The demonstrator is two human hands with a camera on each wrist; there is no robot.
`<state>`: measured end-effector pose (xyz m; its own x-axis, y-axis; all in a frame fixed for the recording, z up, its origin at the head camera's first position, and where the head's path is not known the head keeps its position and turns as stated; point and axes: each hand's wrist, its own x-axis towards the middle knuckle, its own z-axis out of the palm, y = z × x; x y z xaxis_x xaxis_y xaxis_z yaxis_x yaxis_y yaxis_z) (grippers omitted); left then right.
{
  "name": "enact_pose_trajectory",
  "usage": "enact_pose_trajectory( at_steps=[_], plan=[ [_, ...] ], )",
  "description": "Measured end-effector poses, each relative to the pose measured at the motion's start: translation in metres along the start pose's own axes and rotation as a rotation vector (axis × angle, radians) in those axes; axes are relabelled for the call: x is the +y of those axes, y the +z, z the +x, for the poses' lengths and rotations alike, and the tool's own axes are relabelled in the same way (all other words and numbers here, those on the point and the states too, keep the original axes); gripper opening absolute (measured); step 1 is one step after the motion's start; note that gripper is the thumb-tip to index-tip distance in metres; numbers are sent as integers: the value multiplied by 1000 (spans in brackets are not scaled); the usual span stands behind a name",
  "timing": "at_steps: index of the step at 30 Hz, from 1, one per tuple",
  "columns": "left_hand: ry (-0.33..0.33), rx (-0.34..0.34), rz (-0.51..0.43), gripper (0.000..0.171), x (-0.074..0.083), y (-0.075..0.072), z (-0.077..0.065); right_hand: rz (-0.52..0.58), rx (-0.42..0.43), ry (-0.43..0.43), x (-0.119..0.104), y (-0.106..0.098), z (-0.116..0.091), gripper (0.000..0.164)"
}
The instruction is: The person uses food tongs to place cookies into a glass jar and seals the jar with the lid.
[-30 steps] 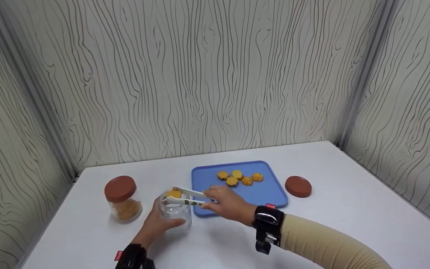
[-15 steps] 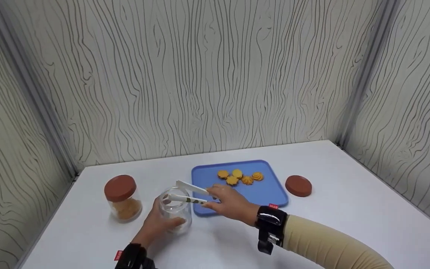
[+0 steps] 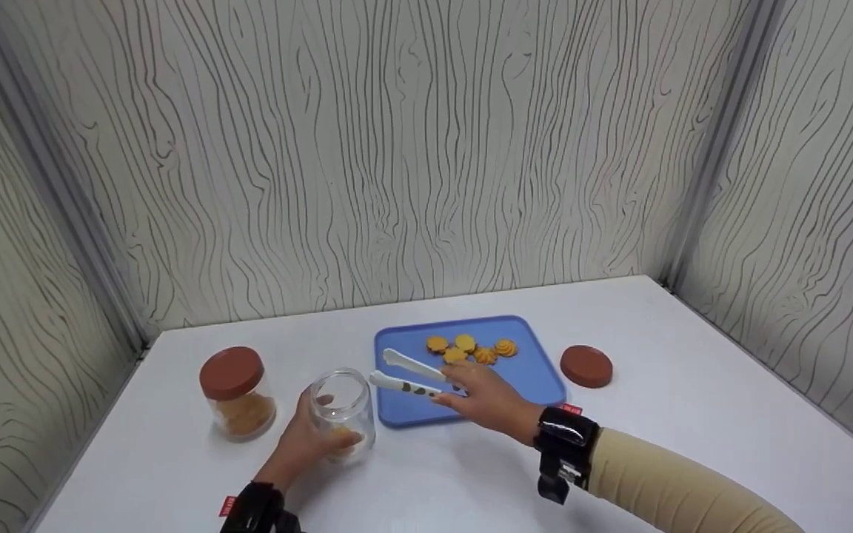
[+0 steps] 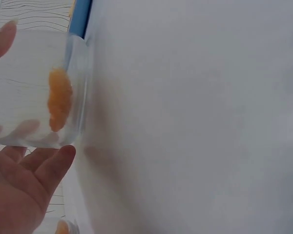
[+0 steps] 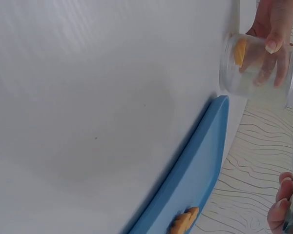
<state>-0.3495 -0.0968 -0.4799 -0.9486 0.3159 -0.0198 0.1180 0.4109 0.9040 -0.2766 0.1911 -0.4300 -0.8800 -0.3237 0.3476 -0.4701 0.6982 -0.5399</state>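
Note:
My left hand (image 3: 309, 438) grips a clear open jar (image 3: 345, 403) standing on the white table, thumb on the near side and fingers round the far side. One orange cookie (image 4: 60, 100) lies at the jar's bottom. In my right hand (image 3: 487, 398) is a pair of white tongs (image 3: 410, 374), pinched between thumb and fingers. The tong tips are apart with nothing between them, right of the jar's mouth and over the blue tray's left part. Several cookies (image 3: 465, 343) lie on the blue tray (image 3: 412, 413), just beyond the right hand.
A second jar (image 3: 243, 411) with a red-brown lid and cookies inside stands left of the left hand. A loose red-brown lid (image 3: 586, 366) lies right of the tray. Wood-patterned panels (image 3: 397, 148) enclose the table's back and sides.
The tongs let go of a cookie, which is now at the jar's bottom. My right hand has moved right with the tongs, away from the jar's mouth. The left hand keeps its hold.

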Motion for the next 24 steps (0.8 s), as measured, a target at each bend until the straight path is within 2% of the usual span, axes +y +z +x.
enact_pose_trajectory(
  at_steps=[5,13,18,24],
  plan=[
    [-8,-3,7,111,-1,-2,1,-25,15,-1,10,-4,-7,30],
    [20,-12,-12,105,-3,-5,3,-24,25,45,20,-7,-15,36],
    [16,-15,-46,104,-3,-4,4,-23,25,66,24,-10,-19,34],
    [30,-1,-41,107,-3,-3,3,-34,25,93,26,-12,-22,32]
  ],
)
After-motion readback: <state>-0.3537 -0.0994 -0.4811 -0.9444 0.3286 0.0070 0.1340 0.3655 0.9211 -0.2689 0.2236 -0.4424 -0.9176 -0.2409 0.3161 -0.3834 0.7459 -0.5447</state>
